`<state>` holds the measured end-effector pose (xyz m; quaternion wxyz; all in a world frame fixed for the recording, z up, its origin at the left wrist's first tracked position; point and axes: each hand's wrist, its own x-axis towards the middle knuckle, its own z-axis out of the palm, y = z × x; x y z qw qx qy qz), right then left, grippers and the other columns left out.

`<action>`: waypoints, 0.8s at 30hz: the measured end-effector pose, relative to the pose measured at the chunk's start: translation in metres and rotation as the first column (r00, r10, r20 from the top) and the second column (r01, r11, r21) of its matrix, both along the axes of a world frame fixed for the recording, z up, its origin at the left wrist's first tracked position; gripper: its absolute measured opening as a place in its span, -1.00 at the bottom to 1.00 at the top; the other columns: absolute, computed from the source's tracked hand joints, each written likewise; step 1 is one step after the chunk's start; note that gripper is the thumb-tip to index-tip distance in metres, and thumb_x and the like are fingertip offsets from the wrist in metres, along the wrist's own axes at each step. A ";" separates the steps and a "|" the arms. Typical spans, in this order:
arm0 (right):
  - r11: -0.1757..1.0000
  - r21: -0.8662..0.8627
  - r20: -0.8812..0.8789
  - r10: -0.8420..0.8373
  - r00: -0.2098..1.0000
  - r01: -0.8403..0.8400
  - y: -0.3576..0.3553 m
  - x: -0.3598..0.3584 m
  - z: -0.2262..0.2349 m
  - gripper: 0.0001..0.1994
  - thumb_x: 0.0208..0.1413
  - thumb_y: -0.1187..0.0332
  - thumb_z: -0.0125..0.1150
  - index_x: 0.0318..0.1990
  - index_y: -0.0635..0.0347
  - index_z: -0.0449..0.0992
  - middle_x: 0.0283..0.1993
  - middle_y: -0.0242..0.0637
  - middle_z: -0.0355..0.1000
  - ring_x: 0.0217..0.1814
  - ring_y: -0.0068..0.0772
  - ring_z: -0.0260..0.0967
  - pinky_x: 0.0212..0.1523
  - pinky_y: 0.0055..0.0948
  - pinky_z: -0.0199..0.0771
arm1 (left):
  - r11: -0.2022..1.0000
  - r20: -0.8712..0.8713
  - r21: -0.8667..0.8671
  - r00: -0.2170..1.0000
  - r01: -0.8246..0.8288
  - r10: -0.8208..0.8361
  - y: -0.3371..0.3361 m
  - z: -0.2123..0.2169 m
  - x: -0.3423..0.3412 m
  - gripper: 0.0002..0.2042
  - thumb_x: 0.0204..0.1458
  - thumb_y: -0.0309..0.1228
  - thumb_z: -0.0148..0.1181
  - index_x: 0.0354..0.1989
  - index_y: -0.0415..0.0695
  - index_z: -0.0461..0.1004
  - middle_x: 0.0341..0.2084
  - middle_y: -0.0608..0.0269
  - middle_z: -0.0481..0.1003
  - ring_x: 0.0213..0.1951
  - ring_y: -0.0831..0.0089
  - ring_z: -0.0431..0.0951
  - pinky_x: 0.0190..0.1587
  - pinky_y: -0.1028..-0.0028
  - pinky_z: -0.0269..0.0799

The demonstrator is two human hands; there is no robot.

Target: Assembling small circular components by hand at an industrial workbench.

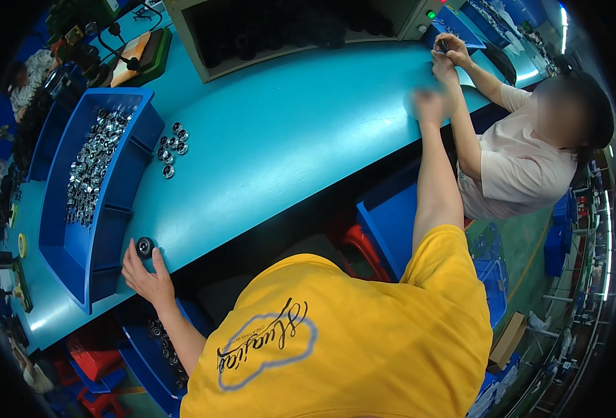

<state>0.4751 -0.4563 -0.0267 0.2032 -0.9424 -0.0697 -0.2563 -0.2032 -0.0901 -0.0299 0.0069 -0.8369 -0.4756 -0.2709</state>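
At the table's near left edge, my left hand (pixel 149 277) has its thumb and fingers around a small black round part (pixel 145 246) with a shiny centre. The part rests at the tabletop beside a long blue bin (pixel 113 233), which holds many shiny metal rings (pixel 99 167). Several loose metal rings (pixel 173 146) lie on the table just right of that bin. My right arm reaches far out to the right, and my right hand (pixel 431 106) is over the table's edge near a co-worker's hands. It is blurred, so its fingers and anything in them cannot be made out.
A co-worker in a pale shirt (pixel 524 157) sits at right, holding a small dark part (pixel 443 46). An open-fronted metal box (pixel 207 73) with dark parts stands at the back of the turquoise table (pixel 273 132). Blue bins (pixel 391 216) and a red stool (pixel 358 244) are below the edge.
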 end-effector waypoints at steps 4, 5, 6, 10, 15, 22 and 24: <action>0.999 0.000 0.083 0.050 0.995 -0.050 -0.003 -0.002 -0.001 -0.49 -0.06 0.00 0.41 -0.06 0.22 0.65 -0.08 0.05 0.54 0.00 0.10 0.52 0.10 -0.03 0.50 | 1.000 -0.001 0.002 1.000 0.005 -0.005 0.003 0.002 0.001 -0.44 0.19 -0.06 0.24 0.34 0.02 0.41 0.19 0.13 0.44 0.22 0.06 0.38 0.23 0.06 0.23; 0.995 0.010 0.133 0.100 0.986 -0.102 0.001 -0.002 0.000 -0.49 -0.06 0.00 0.40 -0.06 0.22 0.64 -0.08 0.04 0.54 -0.01 0.10 0.52 0.09 -0.03 0.50 | 1.000 -0.002 0.006 1.000 -0.003 0.003 0.002 0.001 -0.001 -0.44 0.18 -0.07 0.25 0.33 0.01 0.42 0.19 0.11 0.44 0.22 0.05 0.38 0.23 0.06 0.23; 0.983 0.043 0.155 0.172 0.973 -0.181 0.015 -0.007 -0.002 -0.49 -0.06 0.02 0.42 -0.06 0.22 0.63 -0.09 -0.01 0.55 -0.05 0.02 0.52 0.06 -0.07 0.51 | 1.000 -0.014 0.006 1.000 -0.020 0.020 0.002 0.003 -0.005 -0.44 0.16 -0.08 0.26 0.31 0.00 0.43 0.17 0.10 0.45 0.21 0.05 0.39 0.22 0.06 0.24; 0.803 0.204 0.141 0.541 0.829 -0.559 0.084 -0.082 0.022 -0.54 -0.04 0.15 0.50 -0.02 0.21 0.61 -0.12 -0.23 0.55 -0.20 -0.34 0.48 -0.12 -0.32 0.53 | 0.996 0.085 0.027 0.992 0.086 -0.088 0.004 0.011 0.001 -0.45 0.07 -0.12 0.32 0.23 -0.05 0.47 0.12 0.05 0.49 0.17 0.01 0.43 0.21 0.06 0.27; 0.207 0.293 -0.075 0.978 0.193 -0.934 0.210 -0.287 0.063 -0.60 -0.04 0.34 0.47 0.01 0.11 0.60 -0.11 -0.32 0.55 -0.24 -0.43 0.44 -0.30 -0.47 0.47 | 1.000 0.125 -0.002 0.992 0.002 -0.002 -0.003 0.020 -0.006 -0.46 0.00 -0.10 0.36 0.16 -0.05 0.52 0.09 0.10 0.48 0.15 0.07 0.42 0.16 0.07 0.29; -0.264 0.177 -0.170 0.941 -0.294 -0.948 0.319 -0.447 0.064 -0.58 -0.05 0.32 0.45 0.02 0.08 0.54 -0.09 -0.22 0.54 -0.06 -0.09 0.50 -0.06 -0.16 0.54 | 0.998 0.213 -0.057 0.977 -0.008 0.020 -0.006 0.022 -0.010 -0.52 -0.02 -0.16 0.40 0.09 -0.06 0.55 0.07 0.19 0.48 0.15 0.13 0.41 0.20 0.16 0.23; -0.255 0.133 -0.180 0.944 -0.276 -0.958 0.341 -0.459 0.059 -0.57 -0.05 0.33 0.45 0.03 0.08 0.54 -0.08 -0.22 0.54 -0.02 -0.05 0.50 -0.04 -0.14 0.54 | 0.999 0.223 -0.048 0.975 0.001 0.010 -0.004 0.022 -0.011 -0.53 -0.03 -0.17 0.41 0.07 -0.05 0.55 0.07 0.19 0.48 0.15 0.13 0.41 0.20 0.15 0.23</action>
